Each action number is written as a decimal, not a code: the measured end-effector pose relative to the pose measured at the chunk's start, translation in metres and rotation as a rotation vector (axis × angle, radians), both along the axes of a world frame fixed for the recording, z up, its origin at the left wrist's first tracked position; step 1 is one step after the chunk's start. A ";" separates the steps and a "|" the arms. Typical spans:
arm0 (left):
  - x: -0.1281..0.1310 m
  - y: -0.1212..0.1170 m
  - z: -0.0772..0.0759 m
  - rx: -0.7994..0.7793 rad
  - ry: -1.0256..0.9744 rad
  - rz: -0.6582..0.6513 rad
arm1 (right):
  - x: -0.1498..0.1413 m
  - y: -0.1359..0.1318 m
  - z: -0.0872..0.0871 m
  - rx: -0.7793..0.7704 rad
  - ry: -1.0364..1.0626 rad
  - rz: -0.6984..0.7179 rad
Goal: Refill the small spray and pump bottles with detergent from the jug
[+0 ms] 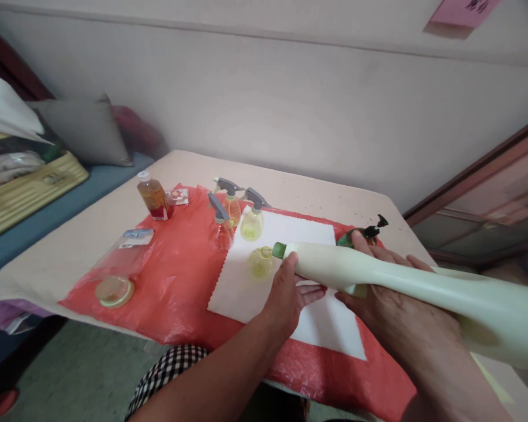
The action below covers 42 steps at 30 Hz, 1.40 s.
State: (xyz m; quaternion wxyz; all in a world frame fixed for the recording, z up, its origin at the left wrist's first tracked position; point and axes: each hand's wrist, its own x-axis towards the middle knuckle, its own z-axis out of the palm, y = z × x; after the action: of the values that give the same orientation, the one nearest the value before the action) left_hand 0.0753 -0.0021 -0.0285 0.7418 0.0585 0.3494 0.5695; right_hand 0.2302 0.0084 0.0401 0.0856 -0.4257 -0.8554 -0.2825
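Observation:
A large pale-green plastic jug (325, 264) with a green mouth is tipped nearly level, its mouth pointing left. My left hand (286, 293) grips it near the mouth, thumb against the side and other fingers stretched out beneath. My right hand (391, 299) holds it farther back, with fingertips showing above and the palm below. Just under the jug's mouth stands a small clear yellowish bottle (261, 265) without a spray head. I cannot see any liquid flowing. Behind it is a yellowish spray bottle (251, 221) with a grey trigger, on a white sheet (235, 299).
A red plastic sheet (176, 287) covers part of the table. Left of the white sheet stand a reddish spray bottle (222, 231) and an orange one (232, 208). Farther left are an amber bottle (152, 196) and a round lidded container (114, 292). A pump bottle (345, 238) stands right.

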 end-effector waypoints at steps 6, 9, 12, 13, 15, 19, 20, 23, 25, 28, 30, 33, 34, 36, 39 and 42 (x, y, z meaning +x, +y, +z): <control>0.000 0.000 0.001 0.009 -0.003 0.000 | 0.001 -0.001 -0.001 -0.050 0.009 -0.005; 0.001 0.000 0.000 0.004 -0.002 0.004 | 0.002 0.000 -0.002 -0.065 0.013 -0.010; 0.001 0.000 -0.001 0.005 0.000 0.002 | 0.002 0.000 -0.003 -0.062 0.011 -0.013; 0.001 0.000 -0.002 0.006 0.001 0.001 | 0.002 0.000 -0.003 -0.060 0.008 -0.014; 0.001 0.000 -0.003 0.009 0.001 0.000 | 0.001 0.000 -0.002 -0.050 0.008 -0.017; 0.001 0.000 -0.002 0.009 -0.001 0.001 | 0.000 0.000 -0.002 -0.039 0.007 -0.008; 0.001 0.000 -0.003 0.010 -0.001 0.001 | -0.001 -0.001 -0.001 -0.038 0.005 -0.003; 0.001 0.000 -0.003 0.020 -0.002 -0.004 | -0.001 -0.001 -0.001 -0.032 0.013 0.002; 0.001 0.000 -0.004 0.021 -0.002 -0.007 | -0.002 -0.001 -0.001 -0.023 0.033 0.006; 0.000 0.000 -0.003 0.014 -0.003 -0.005 | -0.002 -0.001 -0.002 -0.033 0.051 -0.005; 0.000 0.000 -0.002 0.007 -0.001 0.000 | -0.002 -0.001 -0.003 -0.046 0.053 -0.013; 0.000 0.000 -0.002 0.003 0.003 0.003 | -0.001 -0.001 -0.003 -0.053 0.061 -0.011; 0.001 0.000 -0.002 0.004 0.002 0.002 | -0.001 -0.002 -0.002 -0.055 0.060 -0.009; 0.001 0.000 -0.003 0.010 -0.007 0.000 | -0.001 -0.002 -0.002 -0.052 0.056 -0.006; 0.001 0.000 -0.004 0.016 -0.020 0.004 | -0.001 -0.002 -0.001 -0.041 0.042 -0.012; 0.001 0.000 -0.003 0.011 -0.018 0.002 | -0.001 -0.001 -0.002 -0.020 0.029 -0.016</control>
State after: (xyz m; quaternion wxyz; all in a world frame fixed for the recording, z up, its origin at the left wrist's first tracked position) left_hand 0.0762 -0.0022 -0.0319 0.7441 0.0572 0.3397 0.5725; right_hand 0.2297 0.0073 0.0386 0.0916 -0.4375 -0.8534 -0.2682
